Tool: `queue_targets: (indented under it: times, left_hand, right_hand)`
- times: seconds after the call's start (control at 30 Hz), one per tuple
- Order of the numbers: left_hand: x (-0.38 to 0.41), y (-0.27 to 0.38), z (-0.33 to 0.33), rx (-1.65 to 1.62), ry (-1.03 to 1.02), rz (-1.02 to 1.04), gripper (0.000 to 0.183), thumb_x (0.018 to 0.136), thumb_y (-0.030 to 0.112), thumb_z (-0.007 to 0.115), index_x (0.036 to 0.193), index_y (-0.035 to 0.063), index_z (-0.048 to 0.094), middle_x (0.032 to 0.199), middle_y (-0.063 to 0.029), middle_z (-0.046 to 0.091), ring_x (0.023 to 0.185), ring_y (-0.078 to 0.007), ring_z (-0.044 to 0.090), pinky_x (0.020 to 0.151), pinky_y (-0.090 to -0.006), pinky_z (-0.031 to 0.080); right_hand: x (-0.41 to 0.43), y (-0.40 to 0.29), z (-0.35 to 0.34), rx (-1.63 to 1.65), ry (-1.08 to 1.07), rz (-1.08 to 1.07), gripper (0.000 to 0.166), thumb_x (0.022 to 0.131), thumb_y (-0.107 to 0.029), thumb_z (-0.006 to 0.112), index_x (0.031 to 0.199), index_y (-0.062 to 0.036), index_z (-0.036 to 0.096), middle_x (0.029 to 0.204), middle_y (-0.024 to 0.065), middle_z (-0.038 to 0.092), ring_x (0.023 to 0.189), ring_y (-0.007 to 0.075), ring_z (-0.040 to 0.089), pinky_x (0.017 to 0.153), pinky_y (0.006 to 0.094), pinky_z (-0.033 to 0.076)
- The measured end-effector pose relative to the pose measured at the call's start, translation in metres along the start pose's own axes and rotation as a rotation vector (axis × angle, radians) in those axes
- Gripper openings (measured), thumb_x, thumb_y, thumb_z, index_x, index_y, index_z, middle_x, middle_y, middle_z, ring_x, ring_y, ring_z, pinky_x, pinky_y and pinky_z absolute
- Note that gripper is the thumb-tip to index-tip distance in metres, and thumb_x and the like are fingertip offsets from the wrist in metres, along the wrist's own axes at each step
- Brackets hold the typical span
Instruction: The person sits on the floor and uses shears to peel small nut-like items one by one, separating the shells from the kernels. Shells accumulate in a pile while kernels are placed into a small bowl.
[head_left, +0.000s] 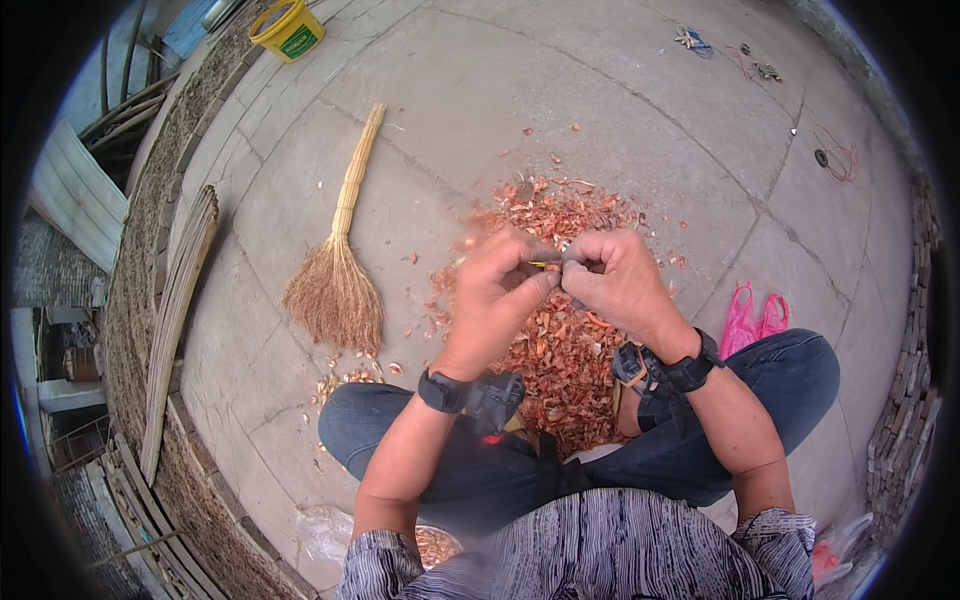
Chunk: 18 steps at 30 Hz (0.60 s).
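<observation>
My left hand (491, 289) pinches a small reddish bulb (553, 267) between thumb and fingers, and a thin yellow-green bit shows beside it. My right hand (619, 281) meets it fingertip to fingertip, its thumb and forefinger closed on the same bulb; the fingers hide most of it. Both hands are held above a heap of dry reddish-brown papery skins (559, 360) that spreads between my crossed legs and out in front. Small pale bulbs (352, 375) lie scattered on the concrete by my left knee.
A straw broom (341, 247) lies left of the heap. Beside my right knee is a pink plastic bag (750, 322). A bowl of small bulbs (437, 546) is partly hidden by my left arm. Farther off are a yellow bucket (289, 31), a weathered plank (176, 330) and wires (694, 41).
</observation>
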<state>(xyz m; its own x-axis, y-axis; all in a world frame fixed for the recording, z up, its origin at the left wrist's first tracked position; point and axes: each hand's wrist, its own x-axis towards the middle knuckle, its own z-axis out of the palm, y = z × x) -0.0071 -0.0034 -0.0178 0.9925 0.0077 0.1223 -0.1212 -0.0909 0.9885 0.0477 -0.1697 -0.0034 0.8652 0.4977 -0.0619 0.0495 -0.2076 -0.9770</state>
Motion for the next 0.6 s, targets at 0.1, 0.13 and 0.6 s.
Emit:
queue_targets:
  times: [0.1, 0.13, 0.6]
  left_hand:
    - [0.000, -0.006, 0.000, 0.147, 0.011, 0.090, 0.016, 0.075, -0.005, 0.065, 0.090, -0.0028, 0.064, 0.089, -0.0053, 0.056, 0.076, -0.0124, 0.055, 0.063, -0.0248, 0.045]
    - [0.000, -0.006, 0.001, 0.153, 0.014, 0.100, 0.016, 0.075, -0.006, 0.065, 0.090, -0.0030, 0.064, 0.089, -0.0055, 0.056, 0.075, -0.0124, 0.055, 0.063, -0.0249, 0.045]
    - [0.001, -0.001, -0.001, -0.317, 0.109, -0.061, 0.017, 0.081, -0.008, 0.061, 0.097, -0.0055, 0.061, 0.104, -0.0073, 0.057, 0.096, -0.0153, 0.058, 0.080, -0.0279, 0.051]
  right_hand:
    - [-0.001, -0.006, 0.002, -0.177, 0.018, -0.097, 0.017, 0.080, -0.003, 0.057, 0.063, 0.0001, 0.056, 0.056, -0.0021, 0.053, 0.054, 0.0025, 0.049, 0.047, 0.0221, 0.040]
    - [-0.001, -0.005, 0.003, -0.208, 0.030, -0.117, 0.018, 0.081, -0.003, 0.056, 0.064, -0.0003, 0.057, 0.057, -0.0019, 0.054, 0.053, 0.0027, 0.050, 0.047, 0.0218, 0.040]
    - [0.003, -0.005, 0.002, 0.223, 0.043, 0.057, 0.017, 0.089, -0.012, 0.056, 0.083, 0.0007, 0.065, 0.070, 0.0012, 0.062, 0.055, 0.0053, 0.057, 0.048, 0.0199, 0.047]
